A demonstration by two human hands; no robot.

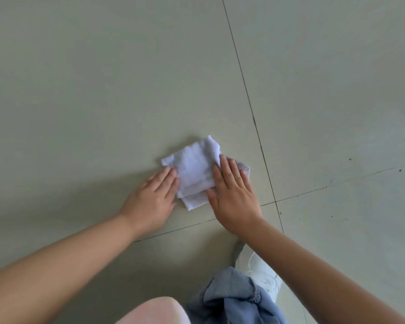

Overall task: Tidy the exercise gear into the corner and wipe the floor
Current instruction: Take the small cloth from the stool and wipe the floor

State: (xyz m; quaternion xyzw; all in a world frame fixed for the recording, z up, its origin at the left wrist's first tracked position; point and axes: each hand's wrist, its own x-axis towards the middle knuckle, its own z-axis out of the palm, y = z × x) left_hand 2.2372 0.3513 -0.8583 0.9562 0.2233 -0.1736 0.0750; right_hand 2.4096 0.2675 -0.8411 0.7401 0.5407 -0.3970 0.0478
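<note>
The folded white cloth (195, 170) was pinned flat on the pale tiled floor (103, 78) between both hands: left hand (153, 199) touching it at eight o'clock, right hand (233, 194) spread over its four o'clock edge. Soft, fuzzy, roughly square fabric was seen; smooth tiles, dark grout lines.

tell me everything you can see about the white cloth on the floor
The white cloth looks like soft, slightly fuzzy fabric, folded into a rough square with layered edges showing at its near side. It lies flat on the pale tiled floor, left of a tile joint. The right hand presses flat on its right part; the left hand touches its left edge.
</note>
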